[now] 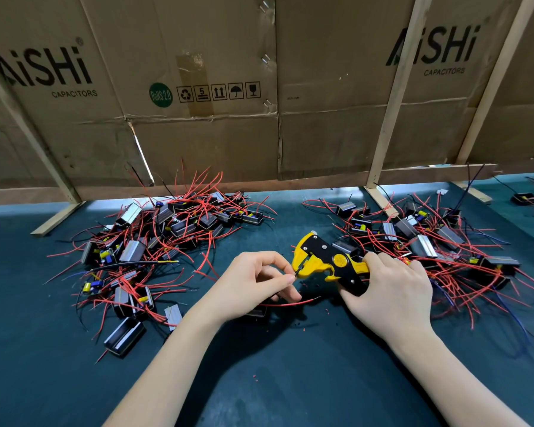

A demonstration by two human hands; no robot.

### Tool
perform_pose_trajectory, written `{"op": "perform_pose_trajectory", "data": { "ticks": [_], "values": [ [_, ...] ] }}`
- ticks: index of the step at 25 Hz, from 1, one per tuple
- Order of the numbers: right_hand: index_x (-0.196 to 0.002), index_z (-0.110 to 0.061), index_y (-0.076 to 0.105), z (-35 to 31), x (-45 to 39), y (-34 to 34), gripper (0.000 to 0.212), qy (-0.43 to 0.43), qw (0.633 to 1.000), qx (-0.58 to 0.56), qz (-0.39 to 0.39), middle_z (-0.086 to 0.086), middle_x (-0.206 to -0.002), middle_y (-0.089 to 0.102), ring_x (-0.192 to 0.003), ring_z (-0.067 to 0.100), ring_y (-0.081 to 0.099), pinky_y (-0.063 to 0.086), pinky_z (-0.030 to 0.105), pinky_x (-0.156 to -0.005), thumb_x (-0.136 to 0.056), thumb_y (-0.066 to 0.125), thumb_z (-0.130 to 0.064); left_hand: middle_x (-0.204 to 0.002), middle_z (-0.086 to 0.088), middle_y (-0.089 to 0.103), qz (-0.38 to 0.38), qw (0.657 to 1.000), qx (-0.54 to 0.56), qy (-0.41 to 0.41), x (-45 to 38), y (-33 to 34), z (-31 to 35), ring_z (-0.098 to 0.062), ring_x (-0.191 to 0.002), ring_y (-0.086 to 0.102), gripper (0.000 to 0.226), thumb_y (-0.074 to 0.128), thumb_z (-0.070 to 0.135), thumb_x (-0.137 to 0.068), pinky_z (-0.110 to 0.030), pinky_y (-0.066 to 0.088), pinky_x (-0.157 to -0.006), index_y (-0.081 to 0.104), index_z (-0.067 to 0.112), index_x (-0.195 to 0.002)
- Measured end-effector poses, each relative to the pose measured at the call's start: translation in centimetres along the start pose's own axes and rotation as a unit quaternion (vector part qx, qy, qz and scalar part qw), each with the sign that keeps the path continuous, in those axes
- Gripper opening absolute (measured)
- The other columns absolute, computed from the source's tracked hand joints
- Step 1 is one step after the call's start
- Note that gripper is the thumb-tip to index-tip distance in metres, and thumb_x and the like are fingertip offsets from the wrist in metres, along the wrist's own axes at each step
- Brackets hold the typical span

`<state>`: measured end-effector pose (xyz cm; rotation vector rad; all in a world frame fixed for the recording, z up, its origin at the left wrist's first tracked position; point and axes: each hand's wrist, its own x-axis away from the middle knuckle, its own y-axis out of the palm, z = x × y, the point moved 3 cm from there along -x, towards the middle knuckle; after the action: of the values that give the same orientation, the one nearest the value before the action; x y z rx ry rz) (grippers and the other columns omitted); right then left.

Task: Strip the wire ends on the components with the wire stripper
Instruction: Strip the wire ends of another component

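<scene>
You see big cardboard boxes (198, 87) behind the table. Two say "AiSHi CAPACITORS" (black letters). A green round sticker (160, 94) says "RoHS 2.0". One small box sign (201, 92) shows "5".

1. A dark teal table mat (59, 349) covers the work surface
2. A wall of flattened cardboard boxes (204, 140) stands along the mat's far edge, printed "AiSHi CAPACITORS"
3. A green RoHS sticker (160, 94) sits on the cardboard, left of a row of handling symbols (219, 91)
4. Pale wooden struts (392, 97) lean against the cardboard, their feet on the mat
</scene>
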<state>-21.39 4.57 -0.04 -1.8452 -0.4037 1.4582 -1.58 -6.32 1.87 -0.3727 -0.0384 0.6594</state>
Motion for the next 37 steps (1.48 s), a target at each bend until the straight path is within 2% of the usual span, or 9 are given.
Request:
{"op": "perform_pose_trajectory", "data": {
  "ticks": [6, 11, 17, 23, 30, 33, 35, 37],
  "values": [
    [-0.068, -0.009, 0.057, -0.1, 0.0, 0.1, 0.05, -0.001, 1.0, 0.002, -0.007, 0.005, -0.062, 0.058, -0.06, 0.03, 0.06, 0.036, 0.037, -0.064, -0.05, 0.088, -0.045, -0.082, -0.005, 0.077, 0.001, 1.0, -0.005, 0.004, 0.0, -0.1, 0.1, -0.009, -0.071, 0.069, 0.007, 0.06, 0.015, -0.096, -0.019, 0.049, -0.066, 0.062, 0.009, -0.093],
    [-0.067, -0.01, 0.056, -0.2, 0.1, 0.0, 0.05, -0.001, 1.0, -0.004, -0.008, 0.004, -0.062, 0.058, -0.06, 0.03, 0.061, 0.037, 0.037, -0.065, -0.051, 0.087, -0.046, -0.082, -0.005, 0.077, 0.018, 1.0, -0.002, -0.006, -0.1, -0.1, -0.1, -0.016, -0.079, 0.073, 0.008, 0.06, 0.015, -0.096, -0.019, 0.049, -0.065, 0.061, 0.01, -0.089],
    [-0.064, -0.012, 0.058, -0.1, 0.1, 0.2, 0.048, 0.004, 1.0, -0.011, -0.007, 0.002, -0.06, 0.06, -0.057, 0.029, 0.061, 0.037, 0.035, -0.063, -0.054, 0.085, -0.05, -0.081, -0.005, 0.077, 0.012, 1.0, -0.005, -0.003, -0.1, -0.1, -0.1, -0.007, -0.067, 0.068, 0.008, 0.06, 0.012, -0.096, -0.018, 0.048, -0.063, 0.061, 0.009, -0.089],
    [-0.06, -0.011, 0.061, -0.3, 0.0, 0.2, 0.049, 0.0, 1.0, -0.015, -0.027, 0.003, -0.054, 0.058, -0.049, 0.03, 0.059, 0.043, 0.034, -0.058, -0.048, 0.09, -0.049, -0.08, -0.007, 0.077, 0.008, 1.0, -0.008, -0.005, 0.0, -0.2, 0.3, -0.005, -0.062, 0.065, 0.009, 0.061, 0.011, -0.096, -0.018, 0.048, -0.063, 0.062, 0.007, -0.089],
    [-0.047, -0.011, 0.052, -0.5, -0.1, 0.1, 0.054, -0.006, 0.998, -0.022, -0.063, 0.007, -0.044, 0.054, -0.043, 0.032, 0.058, 0.029, 0.026, -0.051, -0.045, 0.093, -0.047, -0.078, -0.009, 0.077, -0.006, 1.0, -0.011, -0.013, 0.4, -0.6, 0.7, -0.006, -0.058, 0.061, 0.011, 0.062, 0.012, -0.095, -0.019, 0.047, -0.063, 0.062, 0.005, -0.088],
    [-0.054, -0.014, 0.058, -0.8, 0.1, 0.2, 0.05, 0.007, 0.996, -0.021, -0.087, 0.008, -0.054, 0.061, -0.057, 0.034, 0.063, 0.029, 0.028, -0.055, -0.056, 0.086, -0.055, -0.076, -0.012, 0.076, -0.015, 1.0, -0.019, -0.019, 0.4, -0.9, 0.8, -0.007, -0.057, 0.061, 0.011, 0.062, 0.013, -0.095, -0.02, 0.047, -0.064, 0.062, 0.005, -0.088],
    [-0.064, -0.019, 0.06, -0.6, 0.1, 0.6, 0.05, 0.04, 0.992, -0.011, -0.12, 0.004, -0.066, 0.066, -0.074, 0.032, 0.066, 0.029, 0.029, -0.058, -0.067, 0.07, -0.068, -0.074, -0.011, 0.075, -0.029, 0.999, -0.028, -0.031, 0.6, -1.2, 0.8, -0.008, -0.058, 0.061, 0.012, 0.062, 0.014, -0.095, -0.019, 0.047, -0.064, 0.063, 0.005, -0.088],
    [-0.069, -0.022, 0.059, 0.2, -0.2, 0.6, 0.054, 0.072, 0.989, 0.014, -0.127, -0.001, -0.071, 0.066, -0.079, 0.029, 0.066, 0.03, 0.029, -0.059, -0.07, 0.058, -0.076, -0.072, -0.01, 0.075, -0.047, 0.998, -0.034, -0.038, 0.8, -1.3, 0.9, -0.012, -0.06, 0.062, 0.011, 0.063, 0.014, -0.095, -0.019, 0.048, -0.064, 0.063, 0.005, -0.088]
  ]
}}
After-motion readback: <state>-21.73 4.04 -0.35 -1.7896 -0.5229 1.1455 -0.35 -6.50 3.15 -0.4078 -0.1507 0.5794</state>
